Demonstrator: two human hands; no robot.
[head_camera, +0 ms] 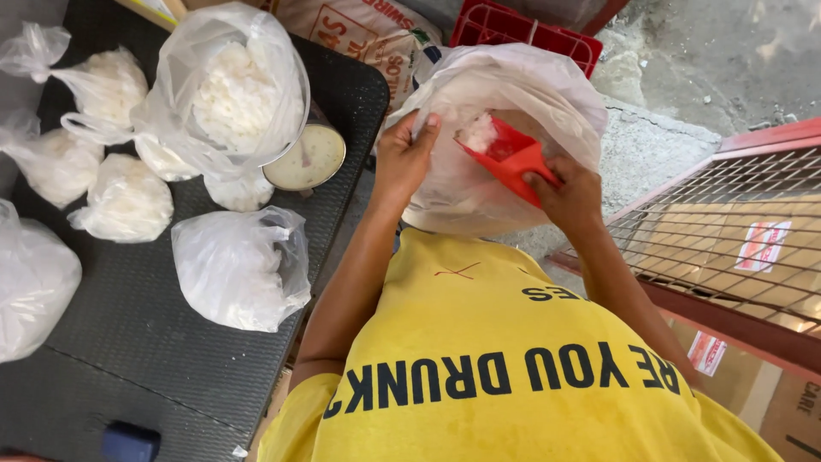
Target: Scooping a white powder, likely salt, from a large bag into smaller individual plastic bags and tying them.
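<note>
Red scoop (510, 156) with white grains on it sits tipped inside the mouth of a large clear plastic bag (479, 192), held up in front of the person's yellow shirt (505, 368); right hand (569, 195) is closed around the scoop's handle, left hand (406, 158) pinches the bag's rim. To the left, a black table (154, 342) carries several tied bags of white grains (244, 269) and a round dial scale (305, 160) with a filled bag (231, 94) resting on it. Red crate (526, 30) sits beyond the big bag, wire mesh rack (727, 231) at right.
</note>
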